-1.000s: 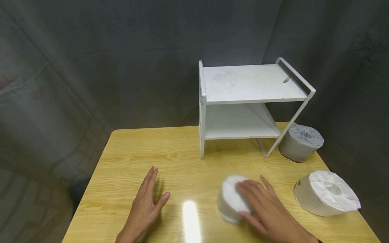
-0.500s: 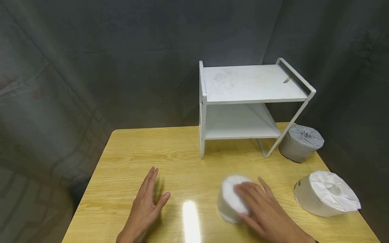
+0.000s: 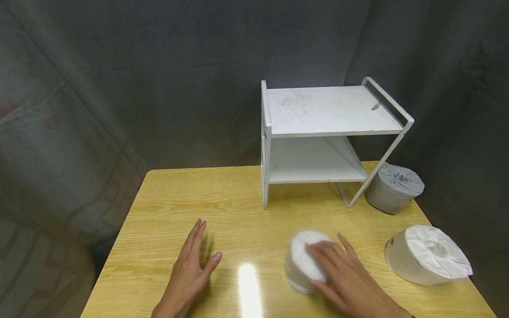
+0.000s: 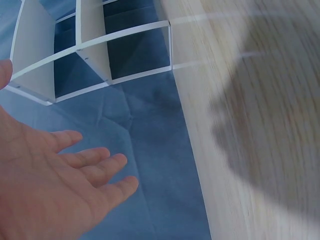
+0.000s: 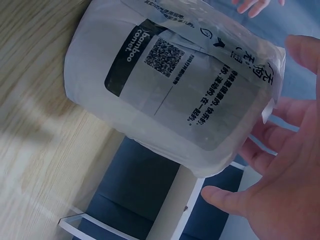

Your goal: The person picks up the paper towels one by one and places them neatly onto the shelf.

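Observation:
A white wrapped paper roll (image 3: pixel 299 260) stands on the wooden table (image 3: pixel 238 207) at the front, right of middle. My right hand (image 3: pixel 341 273) lies over it, with straight fingers on its top face and the thumb by its near side. In the right wrist view the roll (image 5: pixel 175 85) shows a printed label and a QR code, and the right hand (image 5: pixel 285 170) is spread beside it, fingers uncurled. My left hand (image 3: pixel 191 265) rests flat on the table to the left and holds nothing. The left wrist view shows that left hand (image 4: pixel 55 185) with fingers extended.
A white two-tier shelf rack (image 3: pixel 326 110) stands at the back of the table with both levels bare. A grey wrapped roll (image 3: pixel 393 187) stands by the rack's right leg. A larger white roll (image 3: pixel 427 254) sits tilted at the right edge. Dark cloth surrounds the table.
My right hand has drawn back slightly over the roll's top. The roll and my left hand have stayed in place.

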Demonstrator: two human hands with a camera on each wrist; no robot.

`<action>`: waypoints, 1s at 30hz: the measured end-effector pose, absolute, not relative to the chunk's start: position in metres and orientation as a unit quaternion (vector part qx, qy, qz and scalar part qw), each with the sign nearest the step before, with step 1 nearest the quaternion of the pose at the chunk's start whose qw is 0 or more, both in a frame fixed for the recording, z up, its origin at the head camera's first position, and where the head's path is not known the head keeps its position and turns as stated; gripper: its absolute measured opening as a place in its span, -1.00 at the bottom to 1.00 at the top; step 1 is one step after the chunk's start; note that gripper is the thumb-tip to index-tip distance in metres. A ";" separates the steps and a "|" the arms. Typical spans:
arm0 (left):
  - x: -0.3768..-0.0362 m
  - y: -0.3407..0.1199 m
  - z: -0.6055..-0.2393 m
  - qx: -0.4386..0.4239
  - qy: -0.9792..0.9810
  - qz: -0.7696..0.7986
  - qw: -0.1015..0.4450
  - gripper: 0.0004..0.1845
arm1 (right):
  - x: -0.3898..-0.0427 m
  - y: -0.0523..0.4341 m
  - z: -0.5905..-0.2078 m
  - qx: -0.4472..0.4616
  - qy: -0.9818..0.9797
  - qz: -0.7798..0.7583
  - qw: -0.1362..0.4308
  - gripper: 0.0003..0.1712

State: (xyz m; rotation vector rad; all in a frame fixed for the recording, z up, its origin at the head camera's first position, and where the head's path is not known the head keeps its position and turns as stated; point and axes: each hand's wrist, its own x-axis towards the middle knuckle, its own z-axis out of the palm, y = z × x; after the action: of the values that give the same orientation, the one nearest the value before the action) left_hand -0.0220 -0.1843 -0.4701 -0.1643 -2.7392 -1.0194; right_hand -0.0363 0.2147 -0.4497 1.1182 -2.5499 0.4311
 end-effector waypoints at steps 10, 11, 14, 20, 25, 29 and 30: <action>-0.022 -0.184 -0.472 -0.057 -0.929 -0.351 0.108 -0.12 | -0.037 0.215 -0.452 0.395 -0.890 0.153 0.168 -0.25; -0.022 -0.184 -0.472 -0.056 -0.929 -0.351 0.108 -0.11 | -0.037 0.214 -0.452 0.396 -0.889 0.153 0.170 -0.25; -0.022 -0.183 -0.473 -0.056 -0.929 -0.350 0.108 -0.11 | -0.037 0.214 -0.451 0.399 -0.888 0.154 0.170 -0.26; -0.022 -0.183 -0.474 -0.054 -0.928 -0.352 0.107 -0.11 | -0.038 0.214 -0.451 0.397 -0.889 0.155 0.168 -0.26; -0.022 -0.183 -0.475 -0.055 -0.928 -0.353 0.106 -0.11 | -0.039 0.213 -0.453 0.397 -0.888 0.159 0.170 -0.26; -0.022 -0.183 -0.475 -0.054 -0.929 -0.351 0.105 -0.10 | -0.039 0.213 -0.455 0.400 -0.884 0.164 0.176 -0.25; -0.022 -0.183 -0.476 -0.054 -0.929 -0.350 0.105 -0.10 | -0.040 0.213 -0.456 0.401 -0.884 0.165 0.175 -0.24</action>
State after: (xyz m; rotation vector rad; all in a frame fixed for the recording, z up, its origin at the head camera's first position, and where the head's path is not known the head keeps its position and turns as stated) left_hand -0.0219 -0.1829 -0.4756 -0.1587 -2.7380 -1.0320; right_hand -0.0396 0.2130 -0.4557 1.1357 -2.5039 0.4679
